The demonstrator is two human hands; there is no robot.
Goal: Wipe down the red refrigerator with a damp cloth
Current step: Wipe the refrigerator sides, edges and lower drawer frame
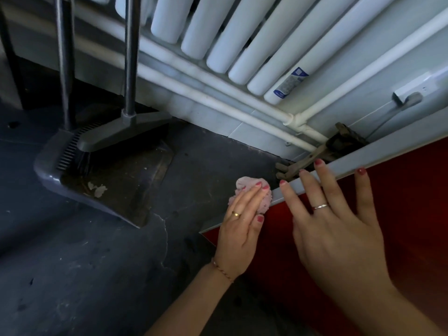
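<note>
The red refrigerator [407, 214] fills the lower right, with a pale grey strip along its upper edge. My left hand [240, 221] presses a bunched pink cloth [249, 184] against the left end of that grey strip, at the fridge's corner. My right hand [337, 229] lies flat on the red face, fingers spread. Its fingertips reach over the grey strip. Part of the cloth is hidden under my left fingers.
A grey dustpan [97, 180] with a broom head [126, 134] in it stands on the dark floor at left. White radiator tubes [242, 37] and pipes [218, 98] line the wall behind. Rusty tools [339, 141] lie behind the fridge. A white wall socket [414, 88] is at right.
</note>
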